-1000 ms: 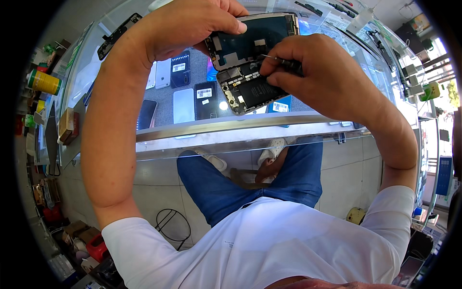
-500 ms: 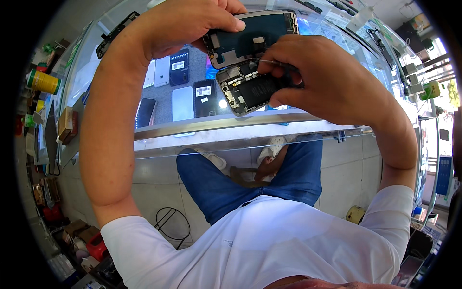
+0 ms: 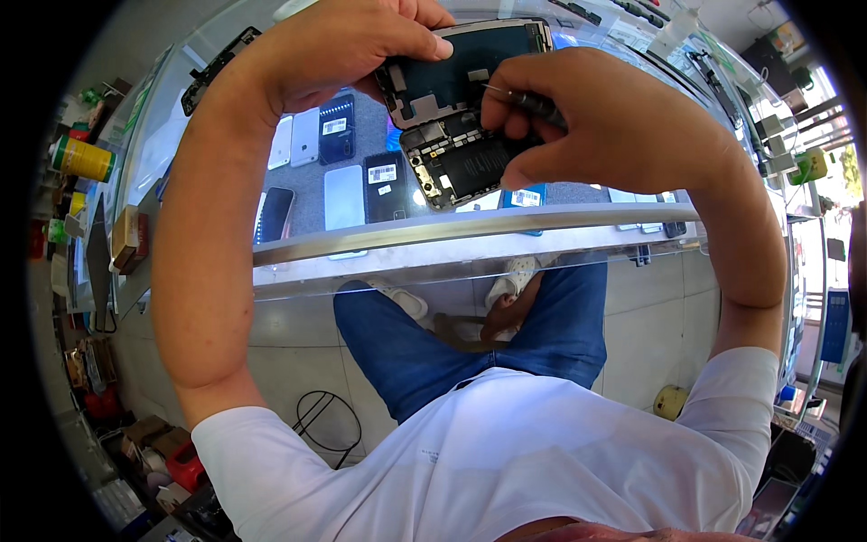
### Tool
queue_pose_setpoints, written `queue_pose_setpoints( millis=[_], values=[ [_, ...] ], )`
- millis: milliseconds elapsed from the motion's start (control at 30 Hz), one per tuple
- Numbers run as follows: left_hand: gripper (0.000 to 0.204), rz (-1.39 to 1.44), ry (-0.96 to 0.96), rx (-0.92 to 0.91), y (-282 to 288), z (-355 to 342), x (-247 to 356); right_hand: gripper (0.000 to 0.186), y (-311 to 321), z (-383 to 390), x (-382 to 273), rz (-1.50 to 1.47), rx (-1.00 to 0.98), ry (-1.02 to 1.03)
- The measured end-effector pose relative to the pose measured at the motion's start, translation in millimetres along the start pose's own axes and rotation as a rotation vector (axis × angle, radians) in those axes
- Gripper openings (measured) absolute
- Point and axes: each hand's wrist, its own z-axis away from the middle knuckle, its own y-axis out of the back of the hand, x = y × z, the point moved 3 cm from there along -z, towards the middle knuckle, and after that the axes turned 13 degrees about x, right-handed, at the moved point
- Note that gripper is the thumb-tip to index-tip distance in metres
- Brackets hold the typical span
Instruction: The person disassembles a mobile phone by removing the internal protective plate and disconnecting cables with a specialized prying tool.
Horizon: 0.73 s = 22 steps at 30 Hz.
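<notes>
An opened phone lies over the glass counter top in two parts. Its screen assembly [image 3: 465, 59], back side up, is gripped at the left edge by my left hand [image 3: 388, 41], thumb on top. Just below sits the phone body [image 3: 474, 167], with its black battery, boards and camera lenses exposed. My right hand [image 3: 605, 117] is curled around a small screwdriver [image 3: 537, 104] with a dark handle. The screwdriver's thin shaft points left, over the lower part of the screen assembly. The right thumb is beside the body's right edge, and the hand covers that end.
Under the glass are several phones, including a pale one [image 3: 344, 197] and a dark one [image 3: 275, 215]. A metal rail [image 3: 470, 231] edges the counter. Another black phone part [image 3: 217, 72] lies far left. Tools and a clear bottle [image 3: 675, 34] stand at the far right.
My right hand has lifted slightly up and away, uncovering more of the phone body and the screwdriver's handle. Both phone parts have shifted a little to the left.
</notes>
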Motion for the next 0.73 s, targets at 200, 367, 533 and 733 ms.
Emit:
queue_pose_setpoints(
  millis=[200, 367, 533, 733],
  values=[
    [0.04, -0.015, -0.012, -0.021, -1, -1, 0, 0.013, -3, -8, 20, 0.067, 0.25, 0.264],
    [0.039, -0.043, -0.032, -0.015, -3, 0, 3, 0.013, -14, -16, 22, 0.158, 0.372, 0.647],
    [0.04, -0.034, -0.022, -0.041, 2, -3, -1, 0.012, -15, -23, 16, 0.201, 0.296, 0.654],
    [0.04, -0.045, -0.035, 0.017, -2, 1, -1, 0.013, -12, -30, 17, 0.195, 0.228, 0.624]
  ],
)
